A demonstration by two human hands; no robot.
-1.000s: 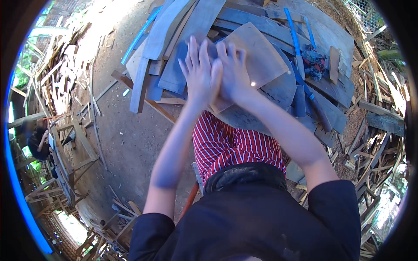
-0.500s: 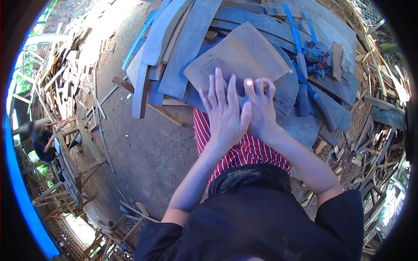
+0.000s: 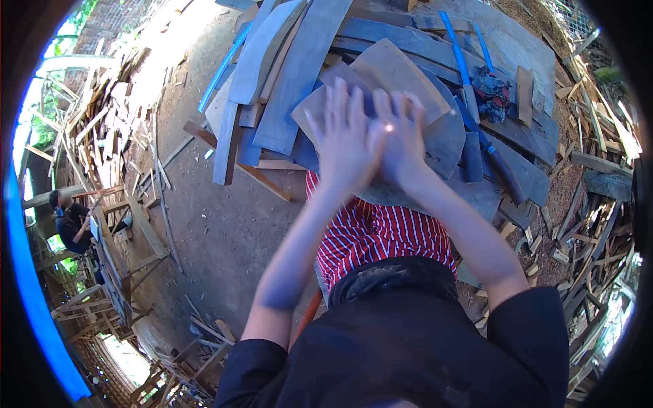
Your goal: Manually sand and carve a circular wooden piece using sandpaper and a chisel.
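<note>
My left hand (image 3: 347,136) lies palm down with fingers stretched out, blurred by motion, over a thin brown board (image 3: 408,75) on the pile in front of my lap. Beside it my right hand (image 3: 401,139) is palm down, fingers apart and slightly bent. Both press on a dark flat piece (image 3: 371,100) on the board, largely hidden under my fingers; I cannot make out what it is. A grey curved panel (image 3: 449,149) lies under the brown board, and long curved planks (image 3: 299,61) are stacked at its left.
Blue-handled tools (image 3: 454,51) and a dark red-blue bundle (image 3: 490,92) lie on the pile's right. A co-worker (image 3: 71,228) is at a wooden frame (image 3: 143,224) on the far left. Heaps of scrap wood (image 3: 105,109) line both sides of the dirt floor (image 3: 224,245).
Both hands came back toward my body by half a second ago; since then they have moved forward again across the brown board, with the dark piece under them.
</note>
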